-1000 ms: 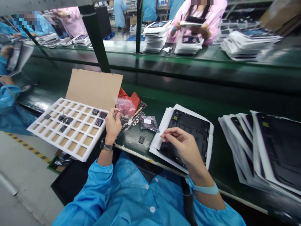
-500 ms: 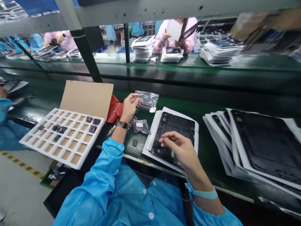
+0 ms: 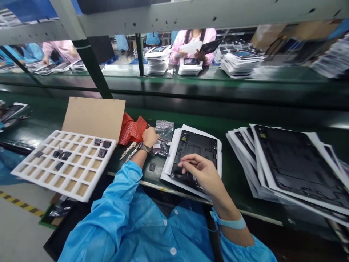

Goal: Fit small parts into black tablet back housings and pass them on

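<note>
My left hand [image 3: 149, 137] is curled, its fingers hidden, beside a red bubble bag [image 3: 131, 130] and a clear plastic bag [image 3: 165, 131]. Thin metal strips [image 3: 128, 151] lie below my left wrist. My right hand [image 3: 199, 171] rests over a black tablet back panel [image 3: 195, 153], its thumb and forefinger close together on the lower part. Nothing shows between them. The panel lies on white sheets [image 3: 170, 167]. A white foam tray [image 3: 49, 185] to the left holds several small black parts [image 3: 65, 155]. A small black square piece [image 3: 152, 166] lies near my left wrist.
A cardboard flap [image 3: 94, 118] stands behind the tray. A stack of black panels on white sheets [image 3: 294, 163] fills the right side of the green belt [image 3: 240, 203]. Beyond a steel frame, a person in a pink coat [image 3: 192, 45] handles panels among tall stacks.
My left hand has let go of the clear bag and moved down and closer to the red bag. The whole view has shifted slightly as my head moved. My right hand stays over the panel.
</note>
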The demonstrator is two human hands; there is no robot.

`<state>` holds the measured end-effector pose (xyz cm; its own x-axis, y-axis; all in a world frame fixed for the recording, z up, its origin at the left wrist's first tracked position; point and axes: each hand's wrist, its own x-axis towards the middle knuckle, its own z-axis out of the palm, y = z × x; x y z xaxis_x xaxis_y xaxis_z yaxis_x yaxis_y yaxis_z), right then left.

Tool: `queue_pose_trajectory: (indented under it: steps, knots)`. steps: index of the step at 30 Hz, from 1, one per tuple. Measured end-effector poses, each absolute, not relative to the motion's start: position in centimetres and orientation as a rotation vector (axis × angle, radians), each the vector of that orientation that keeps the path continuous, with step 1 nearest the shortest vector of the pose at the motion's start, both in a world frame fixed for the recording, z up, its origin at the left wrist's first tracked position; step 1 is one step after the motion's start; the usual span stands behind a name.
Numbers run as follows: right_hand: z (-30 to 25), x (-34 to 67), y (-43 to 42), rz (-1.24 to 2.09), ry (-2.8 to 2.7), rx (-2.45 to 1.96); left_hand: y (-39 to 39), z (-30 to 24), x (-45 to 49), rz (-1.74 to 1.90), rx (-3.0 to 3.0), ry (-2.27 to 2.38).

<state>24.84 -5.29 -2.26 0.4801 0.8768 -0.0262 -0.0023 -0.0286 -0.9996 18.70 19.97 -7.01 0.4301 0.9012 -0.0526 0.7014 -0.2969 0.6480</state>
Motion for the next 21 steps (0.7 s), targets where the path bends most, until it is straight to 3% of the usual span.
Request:
queue_pose_trajectory:
  steps: [7, 10, 21]
  knots:
    - [-1.5, 23.6, -4.5, 0.865, -0.986, -1.494, 16.9, -7.1, 11.4, 0.539, 2.322, 1.246]
    - [-1.5, 23.5, -3.7, 0.849, -1.011, -1.479, 13.8, -9.0, 8.2, 0.680, 2.496, 0.977]
    - [-2.6, 23.1, -1.8, 0.829, -0.980, -1.519, 12.7, -10.5, 7.9, 0.760, 2.652, 0.752]
